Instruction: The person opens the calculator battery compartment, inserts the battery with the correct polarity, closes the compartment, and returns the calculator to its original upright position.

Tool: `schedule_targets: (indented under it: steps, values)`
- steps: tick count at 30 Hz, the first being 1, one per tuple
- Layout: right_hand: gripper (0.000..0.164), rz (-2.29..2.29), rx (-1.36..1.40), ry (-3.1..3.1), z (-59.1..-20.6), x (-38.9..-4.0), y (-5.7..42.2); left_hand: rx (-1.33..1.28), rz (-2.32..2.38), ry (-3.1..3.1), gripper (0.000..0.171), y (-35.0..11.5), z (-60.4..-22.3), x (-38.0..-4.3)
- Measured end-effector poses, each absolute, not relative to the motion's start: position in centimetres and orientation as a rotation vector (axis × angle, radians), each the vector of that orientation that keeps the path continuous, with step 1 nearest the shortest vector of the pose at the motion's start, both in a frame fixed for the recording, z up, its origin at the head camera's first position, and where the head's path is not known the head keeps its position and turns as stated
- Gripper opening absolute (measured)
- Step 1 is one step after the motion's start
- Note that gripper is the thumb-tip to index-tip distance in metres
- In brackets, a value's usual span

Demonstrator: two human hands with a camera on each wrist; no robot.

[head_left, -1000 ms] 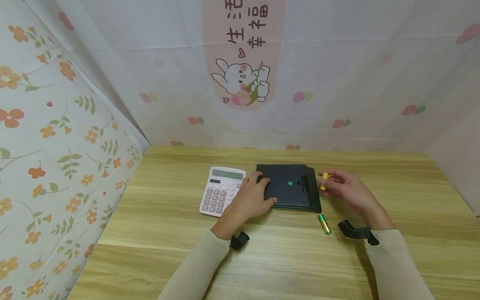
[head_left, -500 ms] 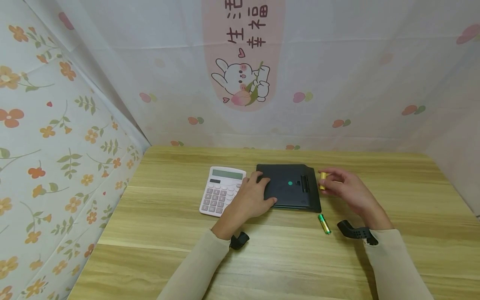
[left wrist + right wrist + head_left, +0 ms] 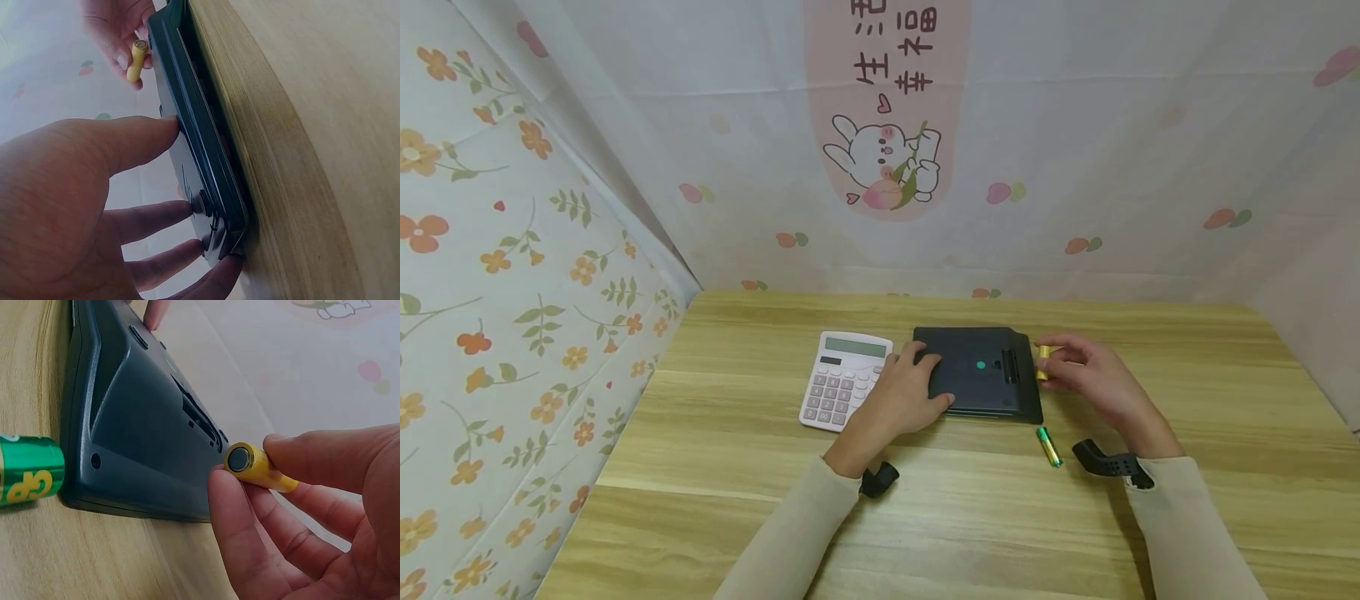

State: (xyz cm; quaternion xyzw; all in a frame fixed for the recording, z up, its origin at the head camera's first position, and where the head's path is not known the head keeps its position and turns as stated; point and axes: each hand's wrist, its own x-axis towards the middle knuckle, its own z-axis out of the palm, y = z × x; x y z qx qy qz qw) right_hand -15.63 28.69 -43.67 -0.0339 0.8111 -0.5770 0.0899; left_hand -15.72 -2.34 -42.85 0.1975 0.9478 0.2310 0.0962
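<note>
Prob batt-fit step: our R hand (image 3: 1086, 375) pinches yellow batt (image 3: 269, 475) by edge of dark device (image 3: 962, 379); L hand (image 3: 902, 398) rests on its back, fingers spread. Next, we likely need batt aligned w/ open slot (image 3: 1011, 367). Green batt (image 3: 1049, 447) nearby.

"What's on the wood-grain surface (image 3: 970, 525)?"
"A white desktop calculator (image 3: 831, 400) with grey keys, face up toward the left."
"And behind?"
"A pale curtain (image 3: 1075, 142) with a sideways cartoon rabbit (image 3: 880, 154) on a pink panel; at left, an orange-flowered cloth (image 3: 542, 333)."
</note>
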Motion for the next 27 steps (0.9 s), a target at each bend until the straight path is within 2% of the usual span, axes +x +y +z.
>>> schedule_targets:
  steps: [27]
  values:
    - [0.044,-1.658,-0.123,2.455,-43.5,-16.5,27.1,0.582,0.68,2.818,0.064,-2.2,-43.0,-15.8]
